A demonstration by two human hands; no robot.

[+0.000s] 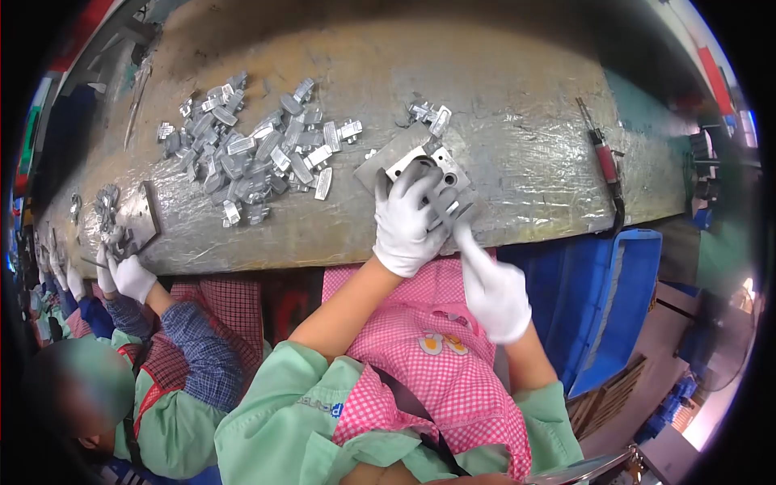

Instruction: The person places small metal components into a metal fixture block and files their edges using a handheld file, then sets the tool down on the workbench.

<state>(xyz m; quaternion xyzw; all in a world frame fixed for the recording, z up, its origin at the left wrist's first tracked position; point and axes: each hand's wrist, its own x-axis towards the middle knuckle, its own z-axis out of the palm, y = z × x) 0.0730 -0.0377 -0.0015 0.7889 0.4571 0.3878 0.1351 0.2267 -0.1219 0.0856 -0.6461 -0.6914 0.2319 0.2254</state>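
Observation:
My left hand, in a white glove with grey fingertips, is closed around a small grey metal part at the near side of a metal block with round holes. The block rests on a flat metal plate. My right hand, also gloved, is just right of it and blurred; its fingers reach up toward the small part, and what they hold, if anything, cannot be made out. A few metal pieces lie just beyond the block.
A large pile of metal pieces lies on the worktable to the left. At the right are a red-handled tool with a cable and a blue crate. Co-workers' gloved hands are at far left.

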